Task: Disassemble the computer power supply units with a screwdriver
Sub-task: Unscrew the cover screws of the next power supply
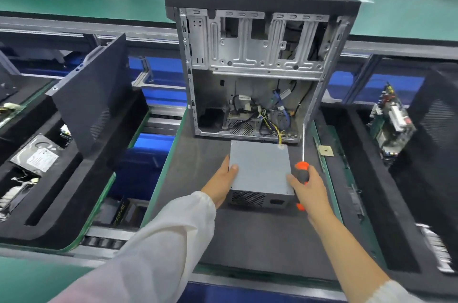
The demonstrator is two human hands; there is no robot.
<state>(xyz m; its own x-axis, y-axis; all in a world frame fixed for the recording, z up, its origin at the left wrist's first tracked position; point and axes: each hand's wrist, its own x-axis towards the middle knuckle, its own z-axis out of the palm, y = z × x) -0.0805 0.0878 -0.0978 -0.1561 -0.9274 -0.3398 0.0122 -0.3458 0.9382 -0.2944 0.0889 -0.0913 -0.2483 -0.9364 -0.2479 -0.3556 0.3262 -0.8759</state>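
Both hands on the power supply (260, 168): your left hand (220, 183) flat against it, your right hand (307, 188) gripping the screwdriver (302, 166); loose cables (272, 124) fill the open case (255, 67) behind.

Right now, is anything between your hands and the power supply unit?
Nothing visible. The left hand already rests on the left edge of the power supply unit, and the right hand, gripping the screwdriver, touches its right side. Yellow cables still run from the unit into the computer case.

My right hand (308, 186) hides the middle of the screwdriver (302, 166), and the hard drive (37, 154) label is too blurry to read.
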